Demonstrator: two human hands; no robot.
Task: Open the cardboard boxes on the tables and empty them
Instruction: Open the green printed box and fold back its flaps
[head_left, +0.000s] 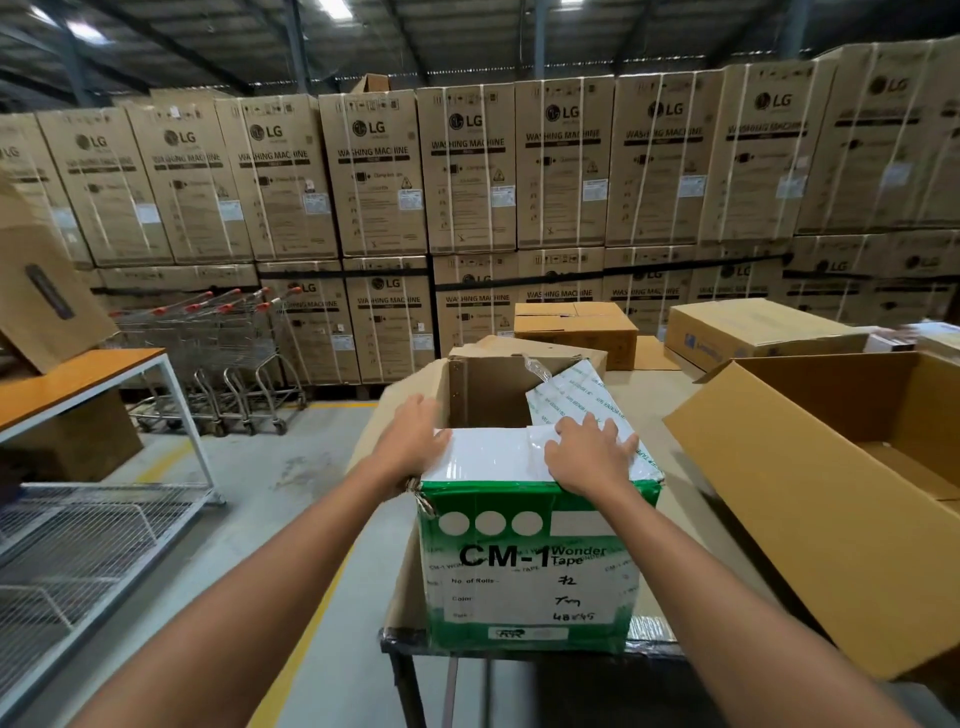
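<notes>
Right beside the tape box (530, 566), to its right, a big brown carton (831, 499) lies open on the same table (670, 395), its wall close to the right forearm. Behind are two closed brown boxes (576, 330), and farther back a wall of stacked cartons (467, 166) printed "LG WASHING MACHINE". Off to the left stand nested shopping trolleys (218, 353), an orange-topped table (78, 374) and a wire rack (78, 545).

The tape box sits at the table's near edge, green and white, marked "CM-1 Wonder Tape", "No. of Rolls" with a handwritten 72. Its far flaps stand up and its near white flap (493, 457) is folded over the top.

Both arms reach straight forward. The left hand (410, 441) rests on the flap's left corner, fingers fairly straight. The right hand (587, 460) lies flat with fingers spread on the flap's right part. Neither hand grips anything.
</notes>
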